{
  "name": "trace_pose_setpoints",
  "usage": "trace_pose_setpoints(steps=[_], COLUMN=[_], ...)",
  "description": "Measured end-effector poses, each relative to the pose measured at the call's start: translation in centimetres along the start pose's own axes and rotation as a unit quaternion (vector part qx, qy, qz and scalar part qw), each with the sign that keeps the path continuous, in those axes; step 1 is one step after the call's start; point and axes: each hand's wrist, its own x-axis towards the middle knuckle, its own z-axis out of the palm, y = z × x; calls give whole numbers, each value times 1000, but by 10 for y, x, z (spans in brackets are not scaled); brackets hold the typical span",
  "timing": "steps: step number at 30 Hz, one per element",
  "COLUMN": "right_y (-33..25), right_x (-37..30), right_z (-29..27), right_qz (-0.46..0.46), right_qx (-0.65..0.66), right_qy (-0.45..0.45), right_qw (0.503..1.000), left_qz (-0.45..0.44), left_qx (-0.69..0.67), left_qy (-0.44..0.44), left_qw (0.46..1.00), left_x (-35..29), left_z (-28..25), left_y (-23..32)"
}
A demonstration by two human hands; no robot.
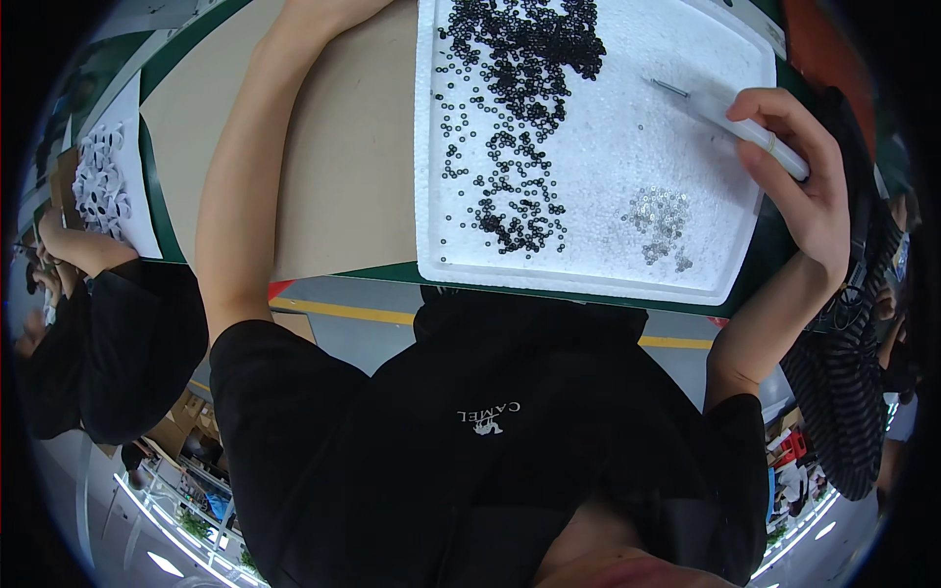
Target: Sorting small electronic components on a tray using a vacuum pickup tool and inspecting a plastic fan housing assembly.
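Note:
My right hand (804, 167) is closed around a white pen-like tool (753, 133), thumb and fingers pinching its body. Its thin metal tip (669, 88) points left over a white foam tray (598, 280). Many small black rings (520, 59) lie in the tray's left half, densest at the far end. A smaller patch of clear or whitish rings (662, 223) sits at the near right. My left hand (328, 12) reaches to the top edge of the picture beyond a brown board (348, 167); its fingers are cut off from view.
A green tabletop (169, 230) shows around the board and tray. On the left, a white sheet (142, 186) bears a heap of white pieces with dark marks (103, 181), beside another person's arm (93, 245). Someone in a striped garment (848, 421) is close on the right.

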Motion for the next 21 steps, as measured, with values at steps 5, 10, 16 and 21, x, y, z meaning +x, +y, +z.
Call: trace_pose_setpoints(steps=[5, 10, 16, 21], right_y=[-3, 6, 11, 14], right_x=[-2, -2, -3, 0], right_z=[-6, -3, -2, 2], right_qz=[-47, -33, -25, -32], right_qx=[-7, 5, -20, -20], right_qy=[31, 64, 119, 127], right_qw=[998, 997, 992, 991], left_qz=[-19, -18, -12, -4], left_qx=[2, 8, 7, 10], left_qy=[-1, 0, 0, 3], left_qw=[1000, 1000, 1000, 1000], left_x=[0, 0, 1, 1], left_z=[1, 0, 1, 1], left_y=[1, 1, 1, 0])
